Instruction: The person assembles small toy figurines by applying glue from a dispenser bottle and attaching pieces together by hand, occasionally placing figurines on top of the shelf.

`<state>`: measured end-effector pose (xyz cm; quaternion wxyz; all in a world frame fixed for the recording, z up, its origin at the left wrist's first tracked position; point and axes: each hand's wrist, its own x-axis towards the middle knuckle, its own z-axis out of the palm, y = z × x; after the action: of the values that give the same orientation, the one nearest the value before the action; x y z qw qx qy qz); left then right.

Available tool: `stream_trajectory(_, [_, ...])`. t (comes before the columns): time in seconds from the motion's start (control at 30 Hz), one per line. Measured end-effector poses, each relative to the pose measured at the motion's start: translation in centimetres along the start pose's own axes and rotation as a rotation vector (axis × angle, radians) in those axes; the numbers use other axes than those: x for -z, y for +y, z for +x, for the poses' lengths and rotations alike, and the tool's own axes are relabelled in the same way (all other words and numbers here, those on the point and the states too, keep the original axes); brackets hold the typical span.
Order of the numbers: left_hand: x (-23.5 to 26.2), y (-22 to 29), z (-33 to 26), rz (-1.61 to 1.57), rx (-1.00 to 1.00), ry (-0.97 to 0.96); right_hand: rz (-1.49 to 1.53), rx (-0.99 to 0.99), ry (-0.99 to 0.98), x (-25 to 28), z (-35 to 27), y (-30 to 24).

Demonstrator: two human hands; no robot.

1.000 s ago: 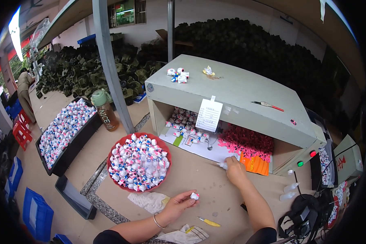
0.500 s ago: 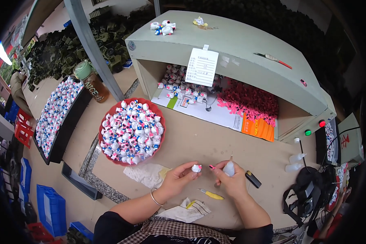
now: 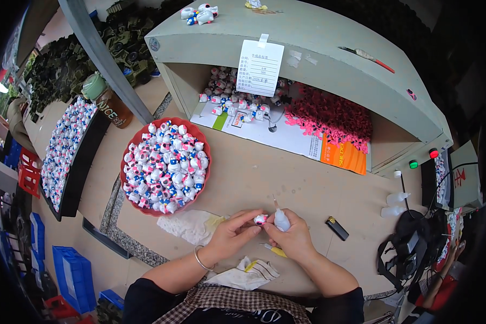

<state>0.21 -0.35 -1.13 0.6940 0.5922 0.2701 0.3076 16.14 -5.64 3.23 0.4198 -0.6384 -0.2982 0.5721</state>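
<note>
My left hand (image 3: 231, 236) pinches a small white toy figure (image 3: 260, 219) with pink on it between thumb and fingertips. Close against it, my right hand (image 3: 296, 241) grips a needle-tipped squeeze bottle (image 3: 281, 221), its thin tip pointing up. The right fingertips meet the toy; the small pink piece there is mostly hidden. Beneath the right hand lies a yellow-handled knife (image 3: 278, 251), partly covered. A scalloped red bowl (image 3: 207, 167) heaped with white, blue and pink toy figures stands to the left of my hands.
Ahead stands a grey open-fronted box (image 3: 210, 35) holding white figures and a heap of pink pieces (image 3: 329, 119). Cloths (image 3: 189, 225) lie near my left arm, a black lighter (image 3: 337, 228) to the right. Far left is a black tray (image 3: 82, 170) of figures; clear bottles (image 3: 397, 198) stand right.
My right hand has moved left, bringing the pink piece from beside the toy figure up against it. The knife is now partly covered by that hand. The whole view has shifted slightly.
</note>
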Motion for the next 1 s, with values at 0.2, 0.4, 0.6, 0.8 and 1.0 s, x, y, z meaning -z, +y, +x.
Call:
stream_trajectory(0.2, [0.2, 0.3, 0.2, -0.172, 0.160, -0.019, -0.006, 0.068, 0.040, 0.0, 0.5, 0.5])
stream_trajectory(0.4, [-0.1, 0.4, 0.0, -0.320, 0.205, 0.013, -0.198, 0.336, 0.015, 0.6, 0.9, 1.9])
stream_trajectory(0.6, [0.0, 0.1, -0.1, -0.305, 0.194, -0.002, -0.321, 0.431, 0.051, 0.5, 0.7, 1.3])
stream_trajectory(0.8, [0.3, 0.3, 0.2, -0.229, 0.186, 0.010, -0.314, 0.478, 0.071, 0.1, 1.4, 1.5])
stream_trajectory(1.0, [0.0, -0.4, -0.4, -0.203, 0.187, 0.041, -0.389, 0.506, 0.087, 0.1, 1.7, 3.1])
